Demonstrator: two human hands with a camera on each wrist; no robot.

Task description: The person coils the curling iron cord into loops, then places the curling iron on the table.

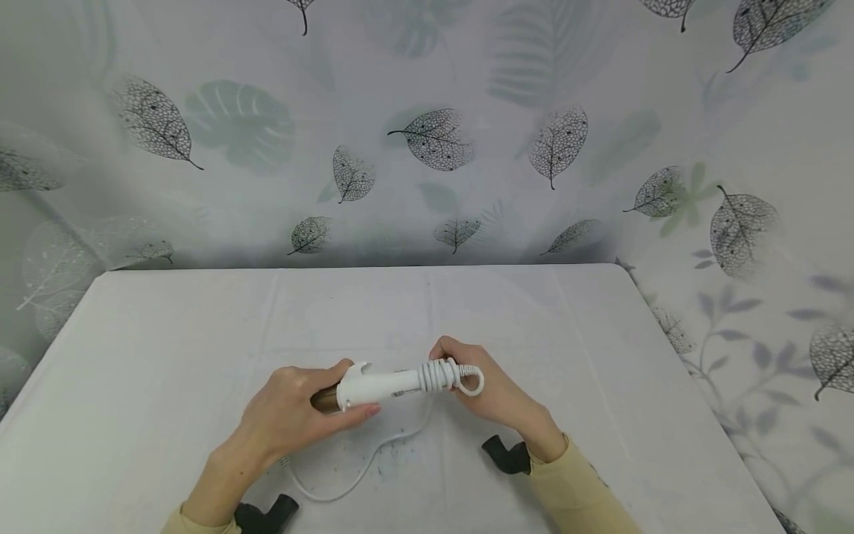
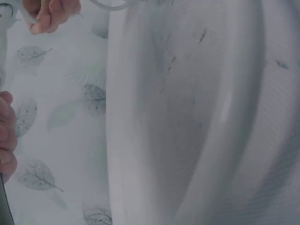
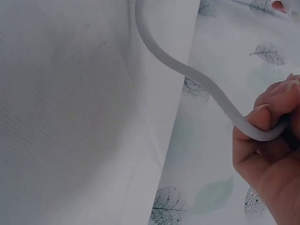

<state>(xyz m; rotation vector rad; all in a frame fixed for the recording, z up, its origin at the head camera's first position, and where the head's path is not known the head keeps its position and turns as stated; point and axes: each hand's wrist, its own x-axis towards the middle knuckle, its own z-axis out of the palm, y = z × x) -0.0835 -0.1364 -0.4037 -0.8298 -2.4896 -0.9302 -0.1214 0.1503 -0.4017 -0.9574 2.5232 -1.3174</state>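
Observation:
A white curling iron (image 1: pixel 376 386) lies roughly level above the table, its brownish barrel (image 1: pixel 325 400) toward the left. My left hand (image 1: pixel 283 408) grips it at the barrel end, thumb on the far side and fingers on the near side. Several turns of white cord (image 1: pixel 438 376) wrap the right end of the handle. There my right hand (image 1: pixel 497 393) holds the cord, partly hidden behind the coils. In the right wrist view, curled fingers (image 3: pixel 276 101) close around the cord (image 3: pixel 211 86). The left wrist view catches only part of the left hand (image 2: pixel 5 136) at its edge.
A loose stretch of cord (image 1: pixel 373 460) curves over the white-covered table (image 1: pixel 200 334) toward the left wrist. Black wrist-worn pieces (image 1: pixel 507 454) show beside both wrists. Leaf-printed cloth (image 1: pixel 373 89) hangs behind the table and at its sides.

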